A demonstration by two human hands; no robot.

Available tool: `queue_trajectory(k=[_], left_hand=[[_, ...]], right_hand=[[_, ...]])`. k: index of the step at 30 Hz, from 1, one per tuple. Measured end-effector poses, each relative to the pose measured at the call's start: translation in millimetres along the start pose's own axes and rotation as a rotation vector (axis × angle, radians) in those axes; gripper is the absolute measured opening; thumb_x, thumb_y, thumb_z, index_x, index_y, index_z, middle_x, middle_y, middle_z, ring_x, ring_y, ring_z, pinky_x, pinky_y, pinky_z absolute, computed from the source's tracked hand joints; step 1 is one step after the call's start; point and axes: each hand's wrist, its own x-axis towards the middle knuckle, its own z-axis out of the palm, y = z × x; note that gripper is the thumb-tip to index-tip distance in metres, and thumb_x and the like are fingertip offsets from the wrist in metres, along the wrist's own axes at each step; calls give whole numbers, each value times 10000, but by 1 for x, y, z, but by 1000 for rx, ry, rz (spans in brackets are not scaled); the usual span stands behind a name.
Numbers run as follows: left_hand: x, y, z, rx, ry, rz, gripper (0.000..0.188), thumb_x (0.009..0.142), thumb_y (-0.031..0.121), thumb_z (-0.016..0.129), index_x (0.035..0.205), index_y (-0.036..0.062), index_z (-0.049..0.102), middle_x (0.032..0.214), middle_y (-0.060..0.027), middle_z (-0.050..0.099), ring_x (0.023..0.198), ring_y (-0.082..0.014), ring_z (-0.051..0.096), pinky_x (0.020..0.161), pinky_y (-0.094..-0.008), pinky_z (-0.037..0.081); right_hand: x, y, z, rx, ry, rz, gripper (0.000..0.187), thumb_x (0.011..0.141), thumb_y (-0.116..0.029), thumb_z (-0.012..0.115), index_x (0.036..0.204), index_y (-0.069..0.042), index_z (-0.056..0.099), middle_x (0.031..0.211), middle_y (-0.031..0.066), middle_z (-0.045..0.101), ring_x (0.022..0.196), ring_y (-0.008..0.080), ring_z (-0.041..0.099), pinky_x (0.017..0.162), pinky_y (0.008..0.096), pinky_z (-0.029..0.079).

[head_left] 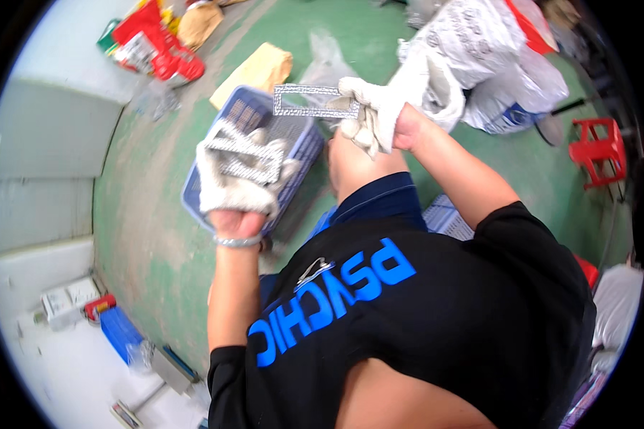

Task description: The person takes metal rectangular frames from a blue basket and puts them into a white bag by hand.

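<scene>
Both my hands wear white knit work gloves. My right hand (372, 118) pinches one end of a silvery, glittering rectangular frame (308, 112), which is held out level toward the left. Over the blue plastic basket (193, 189), my left hand (229, 179) grips a similar glittering rectangular frame (254, 171), with its fingers partly behind it. Whether more than one frame is in the left hand cannot be made out. The basket stands below both hands, and the left hand and forearm hide part of it.
A yellow-tan bag (254, 75) lies beyond the basket, beside a clear plastic bag (325, 64). White sacks (472, 36) are piled at the far right, near a red stool (599, 151). Red packages (154, 43) sit by the wall at far left. A blue box (122, 332) is at lower left.
</scene>
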Motion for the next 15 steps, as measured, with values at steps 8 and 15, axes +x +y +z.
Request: queue_trajectory(k=[8,15], left_hand=[[-5,1,-7,19,132,30,556,902,538,443,1245,105,502,1227,-175,530,1122,-452,461,883,-612,403],[-7,2,-14,-67,12,-33,589,907,535,432,1287,86,466,1263,-208,505,1138,-463,465,927,-642,359]], right_hand=[[-50,-62,-97,-436,1073,-268,546,862,-400,586,1291,-86,465,898,128,605,540,209,532,412,363,434],[-43,-61,-201,-950,1207,-86,538,876,-420,545,1278,-65,499,1235,139,523,1057,287,511,811,413,448]])
